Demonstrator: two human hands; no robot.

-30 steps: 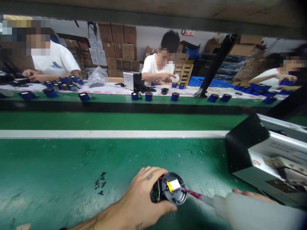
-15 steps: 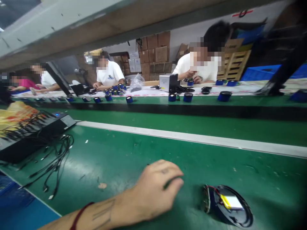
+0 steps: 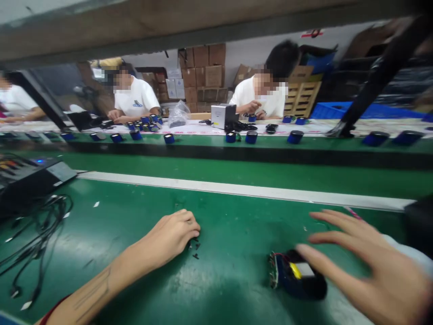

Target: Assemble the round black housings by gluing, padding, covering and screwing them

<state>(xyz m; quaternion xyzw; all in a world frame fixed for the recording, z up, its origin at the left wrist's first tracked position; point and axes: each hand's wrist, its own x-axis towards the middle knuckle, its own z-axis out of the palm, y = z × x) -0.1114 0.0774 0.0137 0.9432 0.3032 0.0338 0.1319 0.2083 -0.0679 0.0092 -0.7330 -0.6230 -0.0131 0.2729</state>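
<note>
My left hand (image 3: pixel 177 234) rests low over the green bench, its fingers curled and pressed together. Beside its fingertips lie several small black pieces (image 3: pixel 196 247); whatever is under the fingers is hidden. My right hand (image 3: pixel 363 262) is blurred, with fingers spread and nothing held. It reaches in from the right, its thumb close to a round dark-blue housing (image 3: pixel 301 286). In that housing sits a silver battery with yellow tape (image 3: pixel 301 270). Thin red wires run from it to a small circuit board (image 3: pixel 273 271) standing at the housing's left side.
Black cables (image 3: pixel 42 253) spread at left by a dark box (image 3: pixel 37 180) with a blue light. A white strip (image 3: pixel 203 186) crosses the bench. Beyond it, several blue round units (image 3: pixel 251 137) line a ledge, and people in white shirts (image 3: pixel 137 101) work. A beam (image 3: pixel 203 27) hangs overhead.
The view has swung rightward. My right hand has come into view with fingers spread. My left hand has closed its fingers down toward the bench, and small black pieces now show there.
</note>
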